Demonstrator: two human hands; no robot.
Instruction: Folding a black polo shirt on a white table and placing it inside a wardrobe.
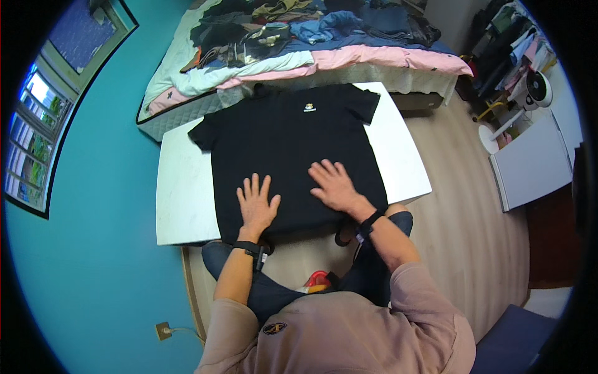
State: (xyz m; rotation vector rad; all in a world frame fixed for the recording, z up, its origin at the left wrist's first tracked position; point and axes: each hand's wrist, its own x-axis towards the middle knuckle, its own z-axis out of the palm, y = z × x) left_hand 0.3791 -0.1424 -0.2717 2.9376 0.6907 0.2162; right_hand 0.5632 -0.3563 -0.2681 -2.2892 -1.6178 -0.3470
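A black short-sleeved shirt [289, 145] lies spread front side up on a white table [184, 187], its collar towards the bed and its hem hanging at the near edge. A small emblem [309, 107] sits on the chest. My left hand [257, 203] rests palm down on the lower left of the shirt, fingers apart. Farther right and slightly higher, my right hand [335, 186] lies flat on the cloth, also with spread fingers. Neither hand grips anything. Both wrists carry black bands.
Beyond the table stands a bed [177, 114] heaped with clothes [327, 28]. A teal wall [103, 187] borders the left side. At right are a white fan [507, 124], a pale cabinet [532, 161] and a rack of hanging clothes [509, 51]. Wood-look floor [467, 201] runs along the table's right.
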